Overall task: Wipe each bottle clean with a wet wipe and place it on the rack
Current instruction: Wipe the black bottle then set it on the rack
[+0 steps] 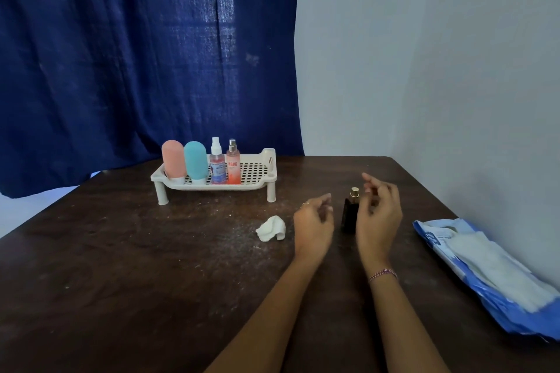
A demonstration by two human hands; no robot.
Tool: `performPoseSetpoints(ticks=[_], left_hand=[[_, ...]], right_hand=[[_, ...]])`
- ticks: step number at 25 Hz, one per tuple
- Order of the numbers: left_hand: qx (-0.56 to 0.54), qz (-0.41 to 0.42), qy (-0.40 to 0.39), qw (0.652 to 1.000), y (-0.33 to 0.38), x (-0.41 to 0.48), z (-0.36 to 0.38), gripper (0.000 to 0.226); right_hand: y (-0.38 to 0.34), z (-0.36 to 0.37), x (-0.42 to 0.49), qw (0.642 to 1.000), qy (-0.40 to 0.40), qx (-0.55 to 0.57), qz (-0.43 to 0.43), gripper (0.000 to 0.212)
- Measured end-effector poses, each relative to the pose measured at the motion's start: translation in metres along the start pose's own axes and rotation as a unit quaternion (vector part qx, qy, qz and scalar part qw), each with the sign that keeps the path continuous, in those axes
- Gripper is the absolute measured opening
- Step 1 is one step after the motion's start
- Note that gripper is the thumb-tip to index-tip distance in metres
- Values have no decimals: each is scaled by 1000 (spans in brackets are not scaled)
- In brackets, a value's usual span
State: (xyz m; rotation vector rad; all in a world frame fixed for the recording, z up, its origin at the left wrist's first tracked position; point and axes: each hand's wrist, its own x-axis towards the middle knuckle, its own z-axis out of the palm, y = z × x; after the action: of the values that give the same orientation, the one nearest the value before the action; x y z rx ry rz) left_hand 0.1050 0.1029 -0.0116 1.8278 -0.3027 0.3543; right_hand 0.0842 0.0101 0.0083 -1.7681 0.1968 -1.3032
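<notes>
I had both grips loose and holding nothing: my left hand (pixel 313 221) and right hand (pixel 378 212) stood with fingers spread on either side of the small dark glass bottle with a gold sprayer (pixel 350 210), which stood upright on the dark wooden surface (pixel 136 266) between them, untouched as far as I could tell. A crumpled white wet wipe (pixel 271 228) lay just left of my left hand. Four bottles already stood on the cream plastic rack (pixel 257 172): a pink tube (pixel 173 160), a teal tube (pixel 195 163), a clear spray bottle (pixel 217 165) and an orange spray bottle (pixel 233 165) whose label seemed to read "NDAGE". I judged the dark bottle the last one left. The blue wipes pack (pixel 485 269) lay near the wall, its print unreadable.
</notes>
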Motion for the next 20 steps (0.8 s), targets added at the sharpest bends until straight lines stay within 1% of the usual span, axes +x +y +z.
performPoseSetpoints(ticks=[4,6,10,14,17,20], left_hand=[[-9,9,-20,1000,-3,2,5,35],[-7,10,-37,999,-5,2,8,37],[17,0,-80,997,-10,2,12,46],[35,2,-118,992,-11,1,15,52],[47,6,-133,990,-11,0,16,54],[33,-3,-140,990,-12,0,15,54]], right_hand=[[6,1,1,999,14,-29,25,30],[9,2,1,998,8,-52,43,31],[15,3,0,988,-49,-105,103,34],[14,0,-2,969,-112,-137,173,36],[15,0,-3,958,-139,-152,198,39],[19,1,-4,954,-149,-148,216,41]])
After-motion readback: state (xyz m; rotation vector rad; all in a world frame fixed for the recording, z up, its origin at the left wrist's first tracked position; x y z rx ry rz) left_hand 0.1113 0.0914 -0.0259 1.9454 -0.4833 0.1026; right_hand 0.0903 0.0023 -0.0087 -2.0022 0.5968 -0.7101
